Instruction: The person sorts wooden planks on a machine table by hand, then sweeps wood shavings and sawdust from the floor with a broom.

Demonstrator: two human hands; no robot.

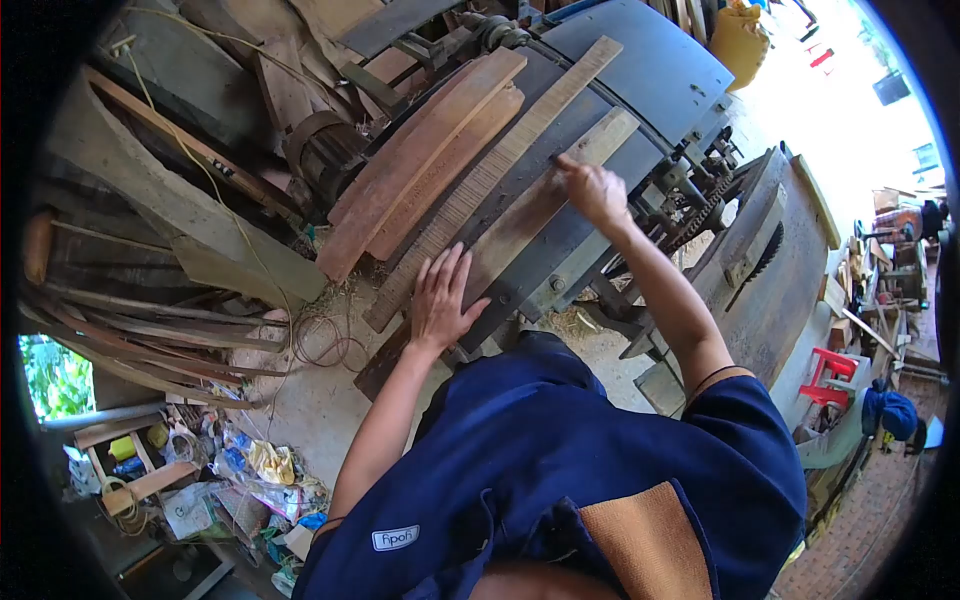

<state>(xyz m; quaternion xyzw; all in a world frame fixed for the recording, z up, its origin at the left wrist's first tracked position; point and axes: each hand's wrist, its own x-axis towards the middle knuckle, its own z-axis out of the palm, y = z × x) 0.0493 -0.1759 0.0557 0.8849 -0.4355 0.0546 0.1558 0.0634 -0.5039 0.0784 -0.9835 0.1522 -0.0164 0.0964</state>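
My left hand (440,302) lies flat with fingers spread across the lower ends of two wooden boards on a dark metal machine table (585,235). One is a long board with rough saw marks (500,170). Beside it, on the right, lies a smoother brown board (535,215) with a paler upper end. My right hand (597,195) is closed above the upper part of the brown board. A small dark tip shows by its fingers, but what it grips, if anything, cannot be made out.
Reddish curved planks (430,150) are stacked left of the boards. The machine has a blue-grey cover (640,50) and a chain on its right. A saw table with an exposed toothed blade (768,255) stands at right. A cord (215,185) hangs at left.
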